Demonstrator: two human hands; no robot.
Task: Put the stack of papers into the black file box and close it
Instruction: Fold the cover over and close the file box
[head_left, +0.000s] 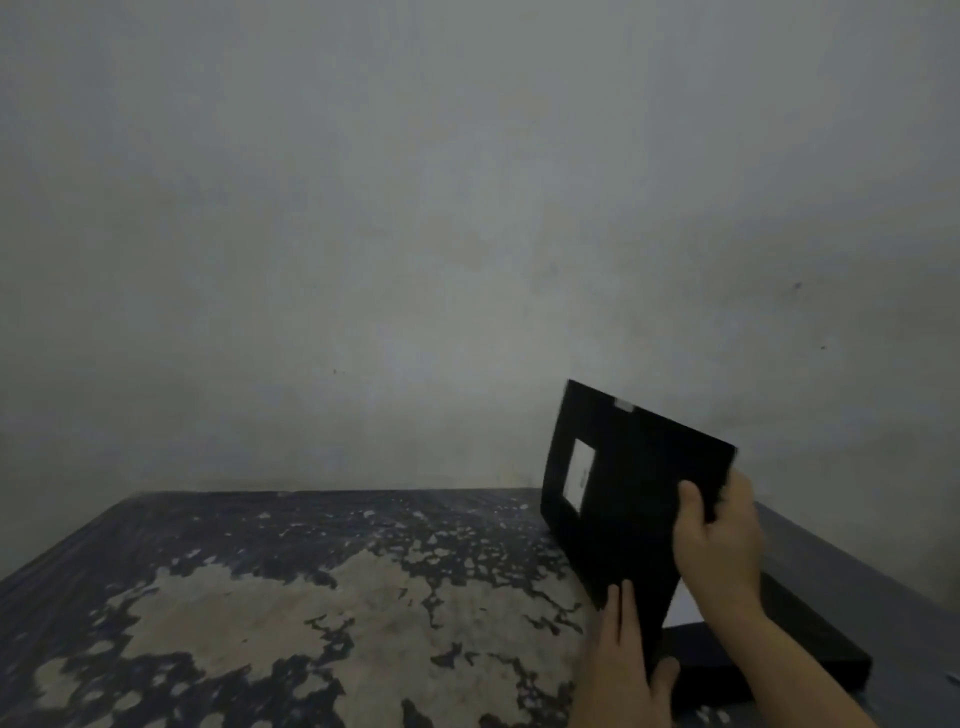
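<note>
The black file box (769, 639) sits at about four o'clock in the view, on the right side of a dark bench (291, 587) whose top is worn through in pale patches. Its lid (628, 483) is raised, tilted up toward the wall, with a small white label (579, 480) on its left part and a pale tab at its upper edge. The right hand (719, 540) grips the right edge of the lid, its fingers (693, 501) curled over the front face and clamped on it, the thumb side hidden behind. The left hand (621, 660) lies at five o'clock against the lower left corner of the lid, its fingers (626, 603) held together and laid flat on the black surface, the thumb down beside the box's front wall. Between the lid and the right forearm a sliver of white papers (684, 605) shows inside the box, lying flat in its tray. The low front and right walls of the box run out toward four o'clock, resting on the bench. Behind everything stands a plain grey wall (415, 208), dim and slightly stained. The left half of the bench, from seven to nine o'clock, shows only the peeling surface.
</note>
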